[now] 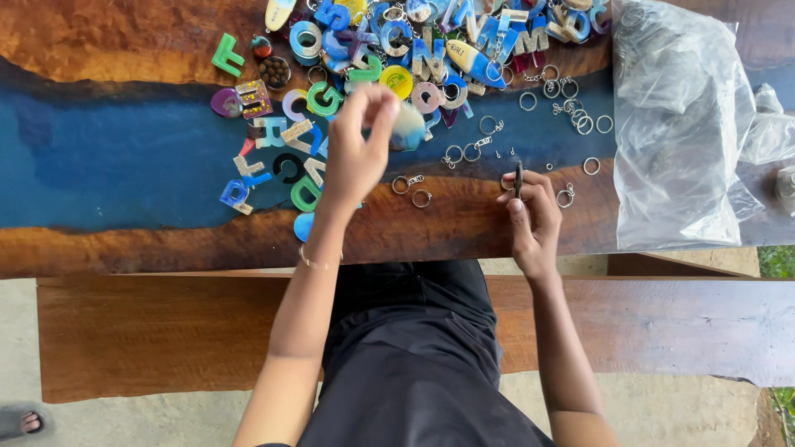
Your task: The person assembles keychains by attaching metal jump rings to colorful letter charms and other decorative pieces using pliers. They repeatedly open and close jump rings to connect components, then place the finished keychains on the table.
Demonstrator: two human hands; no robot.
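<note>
Letters [273,132] of coloured resin lie scattered on wood-and-blue table [124,157], w/ bigger pile at top centre. Left hand [358,149] is raised over them, fingers pinching a blurred pale-blue piece [408,124]. Loose key rings [571,108] lie btw. the hands. Right hand [530,215] grips a thin dark tool [519,178], resting at table edge. Clear plastic bag [679,124] is at far right.

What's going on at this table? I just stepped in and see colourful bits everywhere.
A person sits at a wood-and-blue-resin table strewn with colourful letter-shaped pieces and loose metal key rings. Their left hand is lifted over the pile, its fingers pinching a blurred pale piece. Their right hand rests at the table edge gripping a small dark tool. Clear plastic bags lie to the right.
</note>
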